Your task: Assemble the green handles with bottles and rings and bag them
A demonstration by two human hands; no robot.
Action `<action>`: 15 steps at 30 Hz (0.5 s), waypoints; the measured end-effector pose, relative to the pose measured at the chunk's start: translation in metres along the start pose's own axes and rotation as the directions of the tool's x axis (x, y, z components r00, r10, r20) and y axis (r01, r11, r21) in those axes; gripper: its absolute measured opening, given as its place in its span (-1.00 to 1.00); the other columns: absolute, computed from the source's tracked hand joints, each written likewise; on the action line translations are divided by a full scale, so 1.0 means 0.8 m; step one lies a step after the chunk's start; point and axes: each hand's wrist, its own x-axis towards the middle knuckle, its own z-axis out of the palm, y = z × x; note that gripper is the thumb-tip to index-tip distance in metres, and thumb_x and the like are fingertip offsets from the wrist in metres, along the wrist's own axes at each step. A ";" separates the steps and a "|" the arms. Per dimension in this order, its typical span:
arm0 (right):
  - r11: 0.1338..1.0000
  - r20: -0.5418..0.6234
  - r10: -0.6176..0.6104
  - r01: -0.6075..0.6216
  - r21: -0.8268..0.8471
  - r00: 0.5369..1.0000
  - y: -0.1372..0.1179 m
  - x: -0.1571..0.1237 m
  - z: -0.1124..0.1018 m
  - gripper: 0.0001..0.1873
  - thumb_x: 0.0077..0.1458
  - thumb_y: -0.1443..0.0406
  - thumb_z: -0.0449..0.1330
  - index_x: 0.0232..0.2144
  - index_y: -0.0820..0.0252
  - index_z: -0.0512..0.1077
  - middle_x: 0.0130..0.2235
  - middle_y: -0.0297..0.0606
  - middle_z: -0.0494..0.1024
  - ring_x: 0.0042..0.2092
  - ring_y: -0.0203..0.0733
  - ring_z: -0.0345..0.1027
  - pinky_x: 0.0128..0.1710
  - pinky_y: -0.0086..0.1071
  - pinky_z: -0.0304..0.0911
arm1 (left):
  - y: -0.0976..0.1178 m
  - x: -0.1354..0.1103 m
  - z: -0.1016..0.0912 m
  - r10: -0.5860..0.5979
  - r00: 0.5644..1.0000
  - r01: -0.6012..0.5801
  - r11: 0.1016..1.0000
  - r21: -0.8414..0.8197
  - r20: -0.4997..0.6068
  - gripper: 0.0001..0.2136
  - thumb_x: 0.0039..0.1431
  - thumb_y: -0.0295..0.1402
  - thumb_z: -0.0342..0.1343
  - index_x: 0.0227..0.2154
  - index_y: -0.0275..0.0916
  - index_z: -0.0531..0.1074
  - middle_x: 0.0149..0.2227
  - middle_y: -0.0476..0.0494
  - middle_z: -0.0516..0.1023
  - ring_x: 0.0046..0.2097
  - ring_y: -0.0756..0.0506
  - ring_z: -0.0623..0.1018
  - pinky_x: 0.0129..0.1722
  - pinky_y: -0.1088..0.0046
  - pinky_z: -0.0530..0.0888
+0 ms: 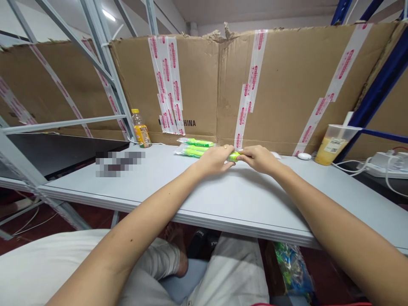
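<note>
On the grey shelf top [178, 187], my left hand [216, 160] is closed over a bright green item in clear wrapping [233, 157]. My right hand [257, 159] pinches the right end of this green wrapped item, its fingertips close to those of my left hand. Its exact kind is hidden by my fingers. Just left of my left hand lie more slim, bright green packets [193, 151] in clear plastic, with another green packet [200, 143] behind them. Whether the held item is part of that group I cannot tell.
A tall taped cardboard sheet [197, 85] closes off the back. A juice bottle [142, 129] stands back left; a plastic cup with a straw [333, 146], a small white case [304, 156] and a power strip [382, 165] are at right. Below sits a box of plastic-wrapped items [293, 267].
</note>
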 end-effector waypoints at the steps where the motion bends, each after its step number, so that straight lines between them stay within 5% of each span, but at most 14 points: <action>1: 0.994 -0.030 -0.045 0.041 -0.105 0.999 -0.003 0.001 0.002 -0.64 0.30 0.09 0.04 -0.23 0.08 0.59 -0.30 -0.21 0.56 -0.25 -0.13 0.36 -0.35 -0.35 0.03 | -0.002 -0.001 -0.001 -0.043 0.999 0.045 0.996 -0.080 0.024 -0.64 0.27 -0.15 0.05 -0.01 -0.29 0.37 -0.09 -0.32 0.56 -0.10 -0.26 0.53 -0.18 0.26 0.36; 5: 0.934 -0.001 -0.094 0.088 -0.346 0.996 -0.009 0.004 0.011 -0.63 0.32 0.09 0.04 -0.08 0.08 0.57 -0.21 -0.13 0.56 -0.15 -0.08 0.38 -0.38 -0.34 0.00 | -0.009 -0.005 -0.001 -0.062 0.978 0.119 0.952 -0.282 0.201 -0.67 0.31 -0.15 -0.03 0.00 -0.23 0.39 -0.02 -0.26 0.56 -0.06 -0.21 0.54 -0.16 0.31 0.37; 8: 0.930 0.008 -0.081 0.078 -0.360 0.997 -0.009 0.003 0.015 -0.62 0.34 0.09 0.00 -0.10 0.08 0.56 -0.19 -0.14 0.58 -0.16 -0.09 0.40 -0.39 -0.34 -0.02 | -0.007 -0.006 -0.002 -0.105 0.973 0.141 0.976 -0.168 0.205 -0.72 0.30 -0.20 -0.01 -0.07 -0.25 0.39 -0.08 -0.28 0.58 -0.12 -0.23 0.55 -0.24 0.32 0.34; 12: 0.981 -0.022 -0.013 0.009 -0.196 1.000 -0.007 0.002 0.011 -0.63 0.32 0.13 0.00 -0.28 0.13 0.56 -0.26 -0.19 0.60 -0.29 -0.15 0.38 -0.40 -0.35 -0.02 | 0.003 -0.005 -0.002 -0.059 0.995 0.050 0.992 0.114 0.084 -0.79 0.30 -0.27 0.00 -0.13 -0.28 0.36 -0.16 -0.29 0.58 -0.16 -0.24 0.55 -0.27 0.30 0.30; 15: 0.984 0.091 0.118 -0.129 0.123 0.989 -0.003 0.002 0.004 -0.51 0.30 0.06 -0.02 -0.54 0.20 0.42 -0.52 -0.24 0.48 -0.48 -0.24 0.25 -0.44 -0.36 0.02 | 0.007 -0.002 0.001 0.090 0.994 -0.102 0.952 0.289 0.054 -0.82 0.31 -0.35 -0.03 -0.12 -0.32 0.36 -0.17 -0.31 0.56 -0.13 -0.24 0.53 -0.17 0.25 0.29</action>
